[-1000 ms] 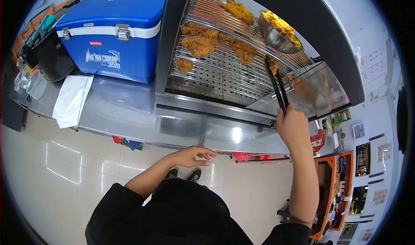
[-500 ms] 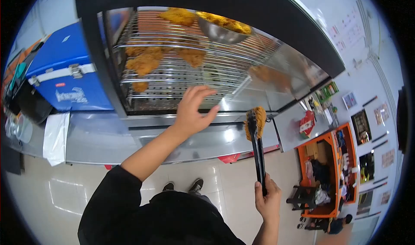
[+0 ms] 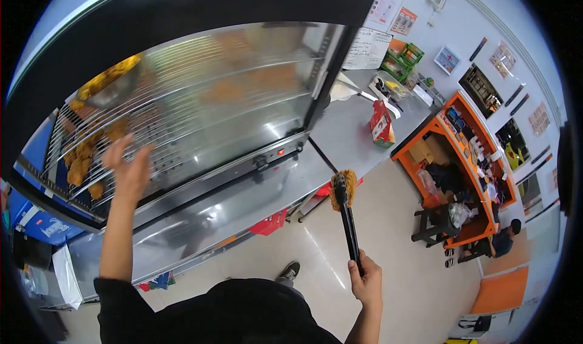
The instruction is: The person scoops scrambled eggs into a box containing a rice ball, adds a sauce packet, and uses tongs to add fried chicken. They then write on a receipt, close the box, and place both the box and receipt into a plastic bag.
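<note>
L hand [image 3: 127, 168] at the warmer's glass door [image 3: 231, 101]; R hand [image 3: 366, 278] holds tongs [image 3: 347, 222] w/ 1 fried piece [image 3: 344, 188].
Far left, blue cooler [image 3: 36, 225] is cut off by the cabinet; fried chicken [image 3: 82, 162] on the wire rack [image 3: 182, 95] blurs behind glare. L arm stretched up, fingers apart against the glass edge. Steel bench [image 3: 346, 131] runs right, red carton [image 3: 381, 122] on it. R fingers clamped on tongs' handle, piece held over the floor, clear of the bench.

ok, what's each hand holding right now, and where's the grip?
Right hand holds black tongs at the handle end; their tips pinch a fried chicken piece. Left hand holds nothing, fingers spread at the glass door of the warmer.
</note>
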Tool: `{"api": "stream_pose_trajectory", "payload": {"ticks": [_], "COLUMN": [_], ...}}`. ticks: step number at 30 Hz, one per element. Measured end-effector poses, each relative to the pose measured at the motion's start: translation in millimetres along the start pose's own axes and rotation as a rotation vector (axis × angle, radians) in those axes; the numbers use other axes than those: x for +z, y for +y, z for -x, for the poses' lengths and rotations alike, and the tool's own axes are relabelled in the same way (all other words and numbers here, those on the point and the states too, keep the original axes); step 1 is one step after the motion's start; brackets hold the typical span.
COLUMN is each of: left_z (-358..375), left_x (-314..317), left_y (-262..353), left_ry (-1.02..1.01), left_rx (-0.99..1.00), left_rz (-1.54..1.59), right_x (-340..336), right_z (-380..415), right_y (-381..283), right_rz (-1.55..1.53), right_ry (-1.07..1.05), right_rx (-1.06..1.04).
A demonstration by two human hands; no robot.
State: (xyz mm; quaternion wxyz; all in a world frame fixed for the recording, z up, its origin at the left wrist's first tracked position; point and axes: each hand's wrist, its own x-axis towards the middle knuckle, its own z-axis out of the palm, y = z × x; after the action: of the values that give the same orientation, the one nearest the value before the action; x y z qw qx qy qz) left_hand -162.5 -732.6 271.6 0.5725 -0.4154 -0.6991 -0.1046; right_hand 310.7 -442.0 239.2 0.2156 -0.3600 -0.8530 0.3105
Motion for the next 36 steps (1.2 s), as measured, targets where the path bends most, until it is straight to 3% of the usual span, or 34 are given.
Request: {"api": "stream_pose_trajectory", "payload": {"ticks": [2,8,9,13,16,18,20,21,24,27,29,33,35,36], "left_z": [24.8,90.7,87.7,105.0,126.9,132.0,125.2,85.6,-0.1,-145.9,-193.8,-258.3,-286.6,-295.7], "left_x": [-12.3,-56.8,-62.1,-73.8,-79.5,-72.0,-50.1,-34.2,12.6,104.4,158.5,238.0,275.3,292.6], "left_y": [-8.1,-9.4,-3.6,-2.6,-17.2,-25.6,-37.0,-10.3,69.8,224.9,280.2,357.5,396.3,422.4], "left_ry": [0.014,-0.193,-0.175,-0.323,-0.371,-0.529,-0.373,-0.307,-0.042,0.272,0.473,0.488,0.548,0.579], "left_rx": [-0.096,-0.397,-0.438,-0.611,-0.720,-0.996,-1.317,-1.359,-0.679,-0.816,-0.621,-0.296,-0.295,-0.471], "left_rz": [-0.155,-0.687,-0.689,-0.905,-0.996,-1.162,-1.155,-1.158,-0.741,-0.206,-0.001,0.213,0.262,0.421], "right_x": [-14.5,-82.4,-87.7,-117.5,-129.8,-139.6,-148.4,-153.2,-168.0,-192.1,-211.9,-223.6,-207.1,-190.5], "right_z": [-18.3,-92.1,-107.2,-173.1,-224.4,-258.4,-292.3,-308.9,-367.0,-425.3,-467.6,-574.6,-629.3,-657.9], "right_y": [36.9,132.1,144.1,180.4,199.1,209.3,220.9,226.9,242.5,257.9,258.6,262.7,257.5,251.3], "right_rz": [0.010,0.103,0.047,0.083,0.078,0.094,0.082,0.068,0.048,0.098,0.182,0.333,0.449,0.539], "right_ry": [-0.018,-0.091,-0.035,-0.129,-0.077,-0.055,-0.051,-0.038,0.018,0.019,-0.012,-0.111,-0.194,-0.235], "right_rx": [-0.022,0.022,0.004,0.005,-0.122,-0.146,-0.162,-0.165,-0.177,-0.174,-0.216,-0.491,-0.622,-0.687]}}
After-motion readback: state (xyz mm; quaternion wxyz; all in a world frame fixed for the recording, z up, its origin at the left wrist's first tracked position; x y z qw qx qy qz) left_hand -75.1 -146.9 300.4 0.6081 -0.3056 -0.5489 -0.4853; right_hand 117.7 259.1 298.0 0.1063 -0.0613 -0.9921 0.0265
